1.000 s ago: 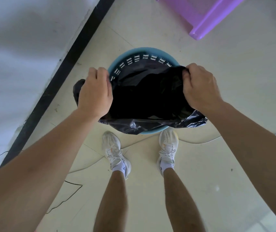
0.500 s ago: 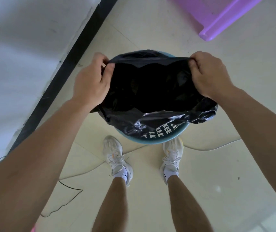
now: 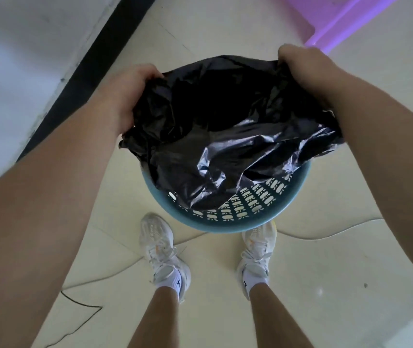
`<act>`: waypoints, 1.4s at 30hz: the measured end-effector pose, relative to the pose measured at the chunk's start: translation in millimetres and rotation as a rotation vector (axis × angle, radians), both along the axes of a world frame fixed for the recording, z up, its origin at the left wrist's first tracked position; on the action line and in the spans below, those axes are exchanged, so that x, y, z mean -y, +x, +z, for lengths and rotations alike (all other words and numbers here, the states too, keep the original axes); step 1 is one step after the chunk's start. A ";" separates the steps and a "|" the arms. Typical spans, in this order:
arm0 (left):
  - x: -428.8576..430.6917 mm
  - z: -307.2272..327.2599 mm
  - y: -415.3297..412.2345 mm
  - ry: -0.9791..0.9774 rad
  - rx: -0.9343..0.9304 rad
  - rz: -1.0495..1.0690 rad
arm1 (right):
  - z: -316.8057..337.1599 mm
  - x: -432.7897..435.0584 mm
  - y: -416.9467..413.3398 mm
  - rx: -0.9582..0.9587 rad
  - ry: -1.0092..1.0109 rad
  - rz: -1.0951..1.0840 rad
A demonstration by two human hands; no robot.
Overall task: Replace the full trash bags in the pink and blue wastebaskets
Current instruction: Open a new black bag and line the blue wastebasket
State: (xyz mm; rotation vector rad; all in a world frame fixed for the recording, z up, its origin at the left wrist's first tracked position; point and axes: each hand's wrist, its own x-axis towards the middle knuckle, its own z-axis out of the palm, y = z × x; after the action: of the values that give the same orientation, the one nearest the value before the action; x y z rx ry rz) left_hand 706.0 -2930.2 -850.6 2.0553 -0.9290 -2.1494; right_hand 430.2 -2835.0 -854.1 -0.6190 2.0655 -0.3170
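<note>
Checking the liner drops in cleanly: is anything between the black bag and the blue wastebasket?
Nothing visible. The left hand and right hand grip the black bag over the blue wastebasket, whose near inner wall is bare; the bag hides the rest.

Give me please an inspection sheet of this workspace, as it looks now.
Surface: cream tiled floor.
Job's things: black trash bag held open over blue wastebasket, whose near rim is uncovered; pink wastebasket partly in view beyond.
Clutter: nothing seen.
Grips: left hand and right hand each clutch the bag's edge.
Cables: thin black cable on floor, lower left.
Surroundings: white wall, black baseboard; white sneakers beside the wastebasket.
</note>
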 end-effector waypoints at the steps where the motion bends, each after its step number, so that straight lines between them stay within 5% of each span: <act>1: -3.4 -6.3 -0.9 0.003 0.014 -0.027 | -7.7 -2.6 -0.6 0.062 0.042 -0.023; 6: -28.7 -20.9 13.2 -0.151 0.088 -0.022 | -18.6 -28.9 -13.8 0.210 0.189 -0.096; 9: -36.1 -11.0 33.6 -0.487 0.392 -0.022 | 8.3 -40.9 -22.4 0.290 0.069 -0.293; 13: -79.1 32.5 43.6 -0.895 0.592 0.140 | 48.9 -77.8 -2.9 -0.179 -0.133 -0.386; 16: -123.3 44.7 32.4 -0.504 0.562 0.420 | 62.0 -107.7 49.0 -0.371 -0.155 -0.529; 19: -160.9 48.3 32.1 -0.145 0.437 0.694 | 57.6 -133.9 93.4 -0.271 -0.076 -0.779; 24: -212.7 62.9 48.7 -0.105 0.394 0.664 | 52.7 -194.0 123.3 -0.126 0.029 -1.067; 30: -255.0 49.5 63.0 0.140 0.349 0.732 | 36.5 -239.6 144.2 0.377 -0.078 -1.470; 34: -247.5 26.3 53.6 0.171 0.288 0.629 | 20.2 -233.2 146.9 0.448 -0.006 -1.415; 39: -226.2 3.2 44.9 0.089 0.250 0.585 | 23.5 -206.5 137.1 0.176 -0.130 -1.427; 42: -236.4 11.2 48.0 0.086 0.286 0.627 | 45.0 -198.5 150.5 -0.054 -0.145 -1.140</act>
State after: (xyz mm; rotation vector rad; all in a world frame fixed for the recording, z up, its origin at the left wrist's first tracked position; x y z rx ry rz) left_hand 754.0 -2693.7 -839.3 2.3183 -0.1448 -1.6181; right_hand 580.7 -2636.6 -809.2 0.5546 2.2620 -1.0958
